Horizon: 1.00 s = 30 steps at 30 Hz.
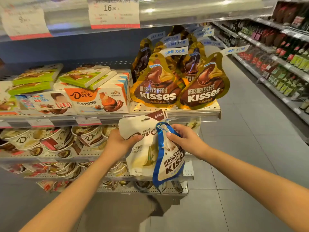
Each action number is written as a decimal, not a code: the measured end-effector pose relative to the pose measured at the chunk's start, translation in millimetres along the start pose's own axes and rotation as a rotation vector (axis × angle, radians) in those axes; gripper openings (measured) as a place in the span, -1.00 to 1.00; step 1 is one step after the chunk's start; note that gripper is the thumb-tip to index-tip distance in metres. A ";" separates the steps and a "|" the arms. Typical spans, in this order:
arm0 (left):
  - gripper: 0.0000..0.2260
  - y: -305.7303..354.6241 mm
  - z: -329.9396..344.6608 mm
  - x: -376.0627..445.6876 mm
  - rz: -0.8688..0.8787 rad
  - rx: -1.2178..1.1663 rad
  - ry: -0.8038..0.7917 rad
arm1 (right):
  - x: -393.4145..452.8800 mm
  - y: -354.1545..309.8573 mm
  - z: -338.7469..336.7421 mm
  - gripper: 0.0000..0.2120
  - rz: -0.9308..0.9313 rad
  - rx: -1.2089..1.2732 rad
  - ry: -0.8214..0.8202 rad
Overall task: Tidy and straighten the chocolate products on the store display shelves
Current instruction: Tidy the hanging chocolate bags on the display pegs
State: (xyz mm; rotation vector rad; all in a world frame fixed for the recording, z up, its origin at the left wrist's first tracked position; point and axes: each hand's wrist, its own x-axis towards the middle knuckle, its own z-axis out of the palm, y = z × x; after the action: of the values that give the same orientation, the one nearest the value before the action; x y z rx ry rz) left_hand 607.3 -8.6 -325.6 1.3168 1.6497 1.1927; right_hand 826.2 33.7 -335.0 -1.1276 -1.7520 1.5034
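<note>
Holding two bags out in front of the shelves: left hand (121, 142) gripping white Dove bag (142, 148), thumb curled over its front; right hand (185, 139) pinching blue Kisses bag (170, 158) near its top. Gold Kisses bags (177, 81) upright on shelf (192, 111) above.

— Where does the single view sit?
— On the person's head, looking forward and down along both forearms, wide-angled enough that the shelf edges bow.
— How near?
— Close: the left hand (121, 142) and right hand (184, 139) sit mid-frame, at arm's reach from the lens.
— What lies past them?
— The display shelves (175, 113) face the camera just beyond and above the hands, and more tiers drop below them.
— And to the side?
— Right of the right hand, the aisle floor (247, 148) runs away toward a far shelving row (274, 64).
</note>
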 end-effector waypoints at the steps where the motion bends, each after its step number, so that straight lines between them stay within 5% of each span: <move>1: -0.82 0.1 3.8 1.5 -0.005 0.007 -0.015 | 0.5 3.0 1.6 -0.74 0.013 0.010 0.008; 5: -0.81 3.6 16.5 6.9 -0.022 0.007 -0.030 | 0.7 16.4 5.5 -0.55 0.077 0.238 0.071; 13: -0.83 -8.9 34.3 10.8 0.032 -0.108 -0.007 | -8.0 38.3 -1.7 -0.70 0.119 0.242 0.183; 17: -0.85 -13.0 35.8 11.1 0.053 -0.118 -0.056 | -10.1 45.6 -9.7 -0.85 0.194 0.259 0.084; 21: -0.84 -19.8 36.7 11.6 0.046 -0.086 -0.137 | -11.9 49.0 -18.2 -0.78 0.258 0.354 -0.074; 30: -0.89 -25.7 38.3 13.0 0.065 0.015 -0.259 | -19.9 62.9 -36.0 -0.81 0.189 0.010 0.105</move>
State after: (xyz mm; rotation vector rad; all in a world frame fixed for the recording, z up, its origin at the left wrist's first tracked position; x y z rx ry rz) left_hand 630.9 11.3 -362.1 1.4773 1.4421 1.0002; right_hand 880.9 35.3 -386.5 -1.3740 -1.6023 1.5299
